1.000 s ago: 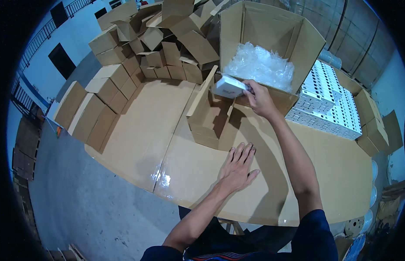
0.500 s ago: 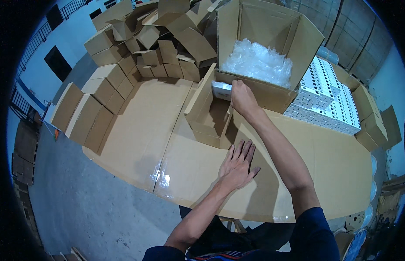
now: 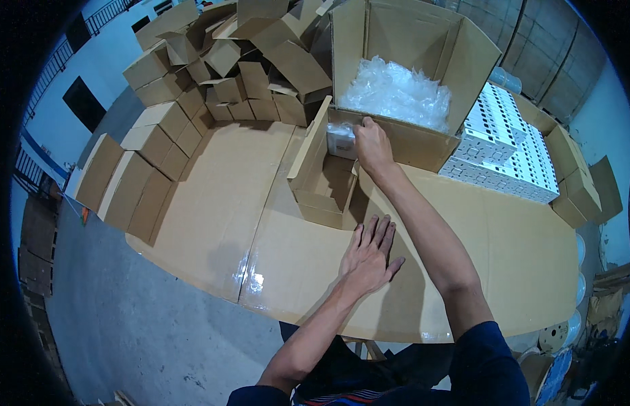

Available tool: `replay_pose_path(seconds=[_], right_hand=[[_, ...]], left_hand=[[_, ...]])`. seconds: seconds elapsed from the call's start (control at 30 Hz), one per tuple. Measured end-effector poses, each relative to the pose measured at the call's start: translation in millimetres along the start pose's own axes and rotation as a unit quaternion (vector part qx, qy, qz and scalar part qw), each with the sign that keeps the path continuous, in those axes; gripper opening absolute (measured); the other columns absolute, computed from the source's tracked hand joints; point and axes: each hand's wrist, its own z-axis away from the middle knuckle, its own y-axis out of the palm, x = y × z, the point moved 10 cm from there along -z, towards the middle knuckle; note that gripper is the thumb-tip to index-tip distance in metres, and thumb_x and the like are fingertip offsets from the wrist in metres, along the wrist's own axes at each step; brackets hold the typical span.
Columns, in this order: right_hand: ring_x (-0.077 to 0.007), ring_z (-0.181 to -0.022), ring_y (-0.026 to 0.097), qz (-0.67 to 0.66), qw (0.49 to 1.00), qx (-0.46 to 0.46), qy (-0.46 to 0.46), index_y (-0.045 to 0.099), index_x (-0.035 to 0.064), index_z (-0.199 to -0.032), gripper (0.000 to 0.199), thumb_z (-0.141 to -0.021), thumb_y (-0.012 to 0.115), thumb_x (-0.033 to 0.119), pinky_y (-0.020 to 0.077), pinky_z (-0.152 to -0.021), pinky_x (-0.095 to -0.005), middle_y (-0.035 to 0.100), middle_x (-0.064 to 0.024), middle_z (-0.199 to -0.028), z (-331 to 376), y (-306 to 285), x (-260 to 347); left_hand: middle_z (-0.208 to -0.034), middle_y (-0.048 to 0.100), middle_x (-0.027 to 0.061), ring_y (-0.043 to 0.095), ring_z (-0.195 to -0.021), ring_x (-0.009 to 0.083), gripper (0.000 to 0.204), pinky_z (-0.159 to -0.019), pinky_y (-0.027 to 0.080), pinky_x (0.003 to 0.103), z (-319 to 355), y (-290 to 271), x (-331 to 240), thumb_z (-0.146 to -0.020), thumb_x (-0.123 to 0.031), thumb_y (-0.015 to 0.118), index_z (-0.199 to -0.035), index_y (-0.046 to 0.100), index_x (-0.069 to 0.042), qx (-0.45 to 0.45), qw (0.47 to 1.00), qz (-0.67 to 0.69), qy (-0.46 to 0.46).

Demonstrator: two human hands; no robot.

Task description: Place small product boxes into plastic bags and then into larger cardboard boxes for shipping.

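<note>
My right hand [image 3: 373, 147] is closed at the far right corner of a small open carton [image 3: 323, 215]. Its fingers grip a white piece in clear plastic [image 3: 340, 143], which sits at the carton's far end; the fingertips are partly hidden. The near part of the carton's inside shows bare brown card. Palm down, my left hand [image 3: 370, 256] lies flat on the cardboard-covered table [image 3: 328, 277], fingers spread, just in front of the carton and holding nothing.
Behind the small carton stands a large open box [image 3: 403, 143] of clear plastic bags [image 3: 396, 95]. Stacked white blocks with dark square holes [image 3: 511, 155] fill the right side. Small cartons [image 3: 156, 139] line the left edge, and open empty ones [image 3: 261, 61] are heaped at the back.
The white piece has gone lower into the small carton's far end, my right hand staying beside it. My left hand has kept its place on the table.
</note>
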Motion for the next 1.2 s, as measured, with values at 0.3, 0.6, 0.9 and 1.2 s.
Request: replay_pose_path(seconds=[0.3,0.6,0.9,1.2], right_hand=[[-0.0447,-0.104,0.066,-0.010,0.972,0.199,0.129,0.070,0.0070,-0.111,0.033,-0.097,0.051,0.029,0.0535,-0.092,-0.0523,0.064,-0.0234,-0.114,21,-19,-26],[-0.0454,-0.108,0.064,-0.079,0.964,0.222,0.123,0.048,0.0128,-0.141,0.047,-0.099,0.047,0.033,0.0512,-0.095,-0.0553,0.069,-0.0254,-0.110,45,-73,-76],[-0.0319,-0.081,0.069,-0.051,0.986,-0.159,-0.027,0.071,0.0028,-0.098,0.012,-0.087,0.065,0.005,0.0545,-0.073,-0.0392,0.071,-0.0139,-0.090,88,-326,-240],[-0.0318,-0.110,0.061,0.121,0.968,-0.182,0.126,0.065,0.0059,-0.116,0.026,-0.093,0.053,0.004,0.0491,-0.095,-0.0431,0.065,-0.0131,-0.117,92,-451,-476]], left_hand=[[-0.159,0.031,0.0197,0.021,-0.149,0.0381,0.076,-0.122,0.015,0.053,-6,6,-14,-0.096,-0.047,0.052,-0.150,0.035,0.005,-0.002,1.000,0.005,-0.004],[-0.158,0.033,0.0205,0.024,-0.148,0.0390,0.076,-0.121,0.017,0.052,-45,21,-54,-0.095,-0.044,0.055,-0.150,0.035,0.004,0.018,0.999,-0.028,0.033],[-0.158,0.032,0.0201,0.024,-0.148,0.0392,0.075,-0.120,0.018,0.054,-110,46,-137,-0.095,-0.042,0.057,-0.150,0.035,0.003,0.002,0.999,-0.015,0.040],[-0.160,0.031,0.0173,0.022,-0.149,0.0380,0.074,-0.122,0.014,0.053,-151,59,-206,-0.093,-0.038,0.059,-0.153,0.033,-0.002,0.022,0.999,-0.024,-0.004]])
